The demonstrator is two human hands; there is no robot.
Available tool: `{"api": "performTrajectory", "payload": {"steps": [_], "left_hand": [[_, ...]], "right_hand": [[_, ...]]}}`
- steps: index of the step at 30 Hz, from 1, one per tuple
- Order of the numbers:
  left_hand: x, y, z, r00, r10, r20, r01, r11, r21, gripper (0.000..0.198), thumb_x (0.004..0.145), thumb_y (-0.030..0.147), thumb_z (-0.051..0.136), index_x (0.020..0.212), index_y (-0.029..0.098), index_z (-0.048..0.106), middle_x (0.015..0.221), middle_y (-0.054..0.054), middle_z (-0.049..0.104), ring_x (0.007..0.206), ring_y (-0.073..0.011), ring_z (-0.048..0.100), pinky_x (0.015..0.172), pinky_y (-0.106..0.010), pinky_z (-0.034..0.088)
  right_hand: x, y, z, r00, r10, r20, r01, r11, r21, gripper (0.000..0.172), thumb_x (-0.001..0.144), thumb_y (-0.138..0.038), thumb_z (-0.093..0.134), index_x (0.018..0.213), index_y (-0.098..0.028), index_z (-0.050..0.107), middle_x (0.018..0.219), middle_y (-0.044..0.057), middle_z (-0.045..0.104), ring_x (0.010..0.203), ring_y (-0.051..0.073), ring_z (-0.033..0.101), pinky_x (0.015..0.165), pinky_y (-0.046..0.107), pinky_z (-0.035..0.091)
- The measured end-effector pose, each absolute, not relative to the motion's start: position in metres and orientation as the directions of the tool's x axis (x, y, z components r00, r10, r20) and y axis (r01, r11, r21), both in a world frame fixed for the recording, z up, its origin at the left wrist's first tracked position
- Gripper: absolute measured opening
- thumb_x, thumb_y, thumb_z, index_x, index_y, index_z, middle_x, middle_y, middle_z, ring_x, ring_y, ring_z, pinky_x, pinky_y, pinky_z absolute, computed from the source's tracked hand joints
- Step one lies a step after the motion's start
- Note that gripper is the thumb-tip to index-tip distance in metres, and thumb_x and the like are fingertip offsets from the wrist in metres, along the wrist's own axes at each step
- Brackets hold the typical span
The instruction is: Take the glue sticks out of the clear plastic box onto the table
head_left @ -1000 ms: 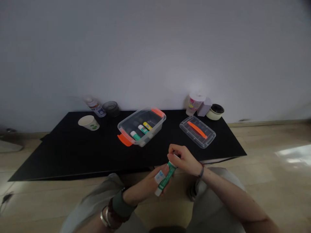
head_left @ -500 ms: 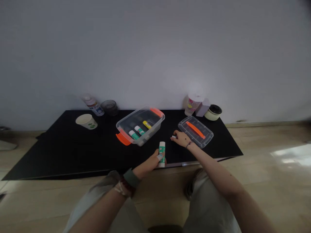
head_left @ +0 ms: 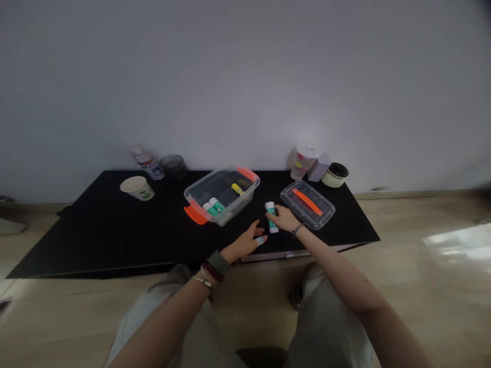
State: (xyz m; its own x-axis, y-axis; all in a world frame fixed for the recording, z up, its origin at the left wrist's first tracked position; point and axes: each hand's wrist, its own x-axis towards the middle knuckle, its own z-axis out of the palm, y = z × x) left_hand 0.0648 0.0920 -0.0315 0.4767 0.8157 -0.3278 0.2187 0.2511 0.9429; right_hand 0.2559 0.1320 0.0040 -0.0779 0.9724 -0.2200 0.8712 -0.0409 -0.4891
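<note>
A green and white glue stick (head_left: 271,217) stands near the table's front, tilted a little, with my right hand (head_left: 284,219) closed on it from the right. Just left of it is my left hand (head_left: 248,242), empty, its thumb and fingers apart. A light wrap shows on the left thumb. Behind my left hand sits a clear plastic box (head_left: 233,206) with orange latches. Inside lie two green and white glue sticks (head_left: 214,206) side by side and a yellow stick (head_left: 237,189) farther right.
The clear lid (head_left: 326,213) with an orange handle lies right of my right hand. A paper cup (head_left: 138,188), a spray can (head_left: 148,162) and a dark glass (head_left: 173,166) are at the left. A plastic cup (head_left: 303,162), a pale box (head_left: 319,167) and a lidded pot (head_left: 335,175) stand back right.
The glue stick has passed from my left hand to my right, and my left hand has opened. Inside the box, the sticks have shifted; the yellow one lies farther back.
</note>
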Motion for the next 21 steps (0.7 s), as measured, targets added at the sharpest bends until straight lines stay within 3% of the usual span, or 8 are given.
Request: {"api": "performTrajectory", "payload": {"steps": [5, 9, 11, 13, 15, 17, 19, 21], "left_hand": [[0.051, 0.091, -0.032, 0.446, 0.835, -0.322, 0.292, 0.204, 0.934, 0.054, 0.076, 0.037, 0.076, 0.123, 0.016, 0.06, 0.125, -0.017, 0.065, 0.119, -0.0282, 0.06, 0.106, -0.045, 0.043], [0.041, 0.085, -0.025, 0.471, 0.826, -0.31, 0.267, 0.202, 0.942, 0.046, 0.076, 0.04, 0.075, 0.114, 0.016, 0.063, 0.12, -0.016, 0.067, 0.115, -0.028, 0.061, 0.103, -0.045, 0.045], [0.035, 0.083, -0.021, 0.469, 0.825, -0.313, 0.28, 0.197, 0.94, 0.044, 0.078, 0.039, 0.073, 0.114, 0.016, 0.063, 0.121, -0.016, 0.066, 0.115, -0.0281, 0.06, 0.102, -0.045, 0.045], [0.029, 0.082, -0.017, 0.469, 0.831, -0.298, 0.285, 0.177, 0.942, 0.043, 0.08, 0.037, 0.071, 0.116, 0.015, 0.062, 0.123, -0.017, 0.065, 0.116, -0.0278, 0.06, 0.102, -0.045, 0.045], [0.024, 0.084, -0.015, 0.456, 0.846, -0.277, 0.273, 0.163, 0.948, 0.043, 0.08, 0.036, 0.07, 0.116, 0.015, 0.061, 0.122, -0.018, 0.065, 0.115, -0.0275, 0.06, 0.103, -0.045, 0.044], [0.019, 0.087, -0.014, 0.42, 0.867, -0.268, 0.26, 0.168, 0.951, 0.044, 0.079, 0.036, 0.071, 0.117, 0.016, 0.061, 0.121, -0.017, 0.065, 0.115, -0.0276, 0.06, 0.103, -0.045, 0.044], [0.016, 0.089, -0.013, 0.363, 0.889, -0.278, 0.257, 0.191, 0.947, 0.045, 0.078, 0.036, 0.073, 0.117, 0.017, 0.06, 0.119, -0.015, 0.066, 0.114, -0.0277, 0.06, 0.102, -0.045, 0.044], [0.014, 0.09, -0.011, 0.32, 0.9, -0.294, 0.259, 0.215, 0.942, 0.044, 0.077, 0.035, 0.074, 0.116, 0.019, 0.061, 0.119, -0.014, 0.066, 0.115, -0.0277, 0.06, 0.102, -0.044, 0.045]], "right_hand": [[0.286, 0.166, -0.009, 0.164, 0.96, -0.227, 0.936, -0.225, -0.272, 0.039, 0.094, -0.046, 0.058, 0.11, -0.011, 0.062, 0.11, 0.019, 0.07, 0.107, 0.029, 0.066, 0.084, 0.031, 0.046], [0.279, 0.176, -0.018, 0.182, 0.957, -0.228, 0.936, -0.24, -0.259, 0.045, 0.095, -0.048, 0.055, 0.118, -0.01, 0.058, 0.112, 0.021, 0.068, 0.107, 0.029, 0.066, 0.085, 0.033, 0.046], [0.269, 0.18, -0.008, 0.199, 0.972, -0.126, 0.934, -0.227, -0.277, 0.042, 0.097, -0.045, 0.051, 0.12, -0.01, 0.058, 0.113, 0.021, 0.067, 0.106, 0.029, 0.065, 0.085, 0.033, 0.047], [0.255, 0.186, 0.012, 0.161, 0.983, 0.091, 0.936, -0.123, -0.329, 0.034, 0.101, -0.037, 0.043, 0.118, -0.012, 0.058, 0.115, 0.019, 0.066, 0.108, 0.026, 0.063, 0.089, 0.033, 0.046], [0.232, 0.197, 0.04, 0.045, 0.943, 0.329, 0.927, 0.084, -0.367, 0.031, 0.102, -0.027, 0.035, 0.115, -0.013, 0.06, 0.115, 0.017, 0.065, 0.111, 0.023, 0.06, 0.095, 0.032, 0.044], [0.2, 0.214, 0.066, -0.13, 0.9, 0.417, 0.888, 0.293, -0.355, 0.03, 0.101, -0.023, 0.036, 0.115, -0.013, 0.061, 0.115, 0.015, 0.066, 0.11, 0.021, 0.06, 0.098, 0.03, 0.043], [0.165, 0.233, 0.083, -0.325, 0.903, 0.281, 0.854, 0.408, -0.324, 0.027, 0.099, -0.022, 0.044, 0.119, -0.012, 0.06, 0.114, 0.013, 0.067, 0.105, 0.018, 0.062, 0.092, 0.028, 0.045], [0.133, 0.25, 0.088, -0.407, 0.913, 0.007, 0.875, 0.392, -0.285, 0.023, 0.093, -0.016, 0.054, 0.112, -0.008, 0.064, 0.108, 0.012, 0.069, 0.098, 0.015, 0.065, 0.086, 0.024, 0.046]]}}
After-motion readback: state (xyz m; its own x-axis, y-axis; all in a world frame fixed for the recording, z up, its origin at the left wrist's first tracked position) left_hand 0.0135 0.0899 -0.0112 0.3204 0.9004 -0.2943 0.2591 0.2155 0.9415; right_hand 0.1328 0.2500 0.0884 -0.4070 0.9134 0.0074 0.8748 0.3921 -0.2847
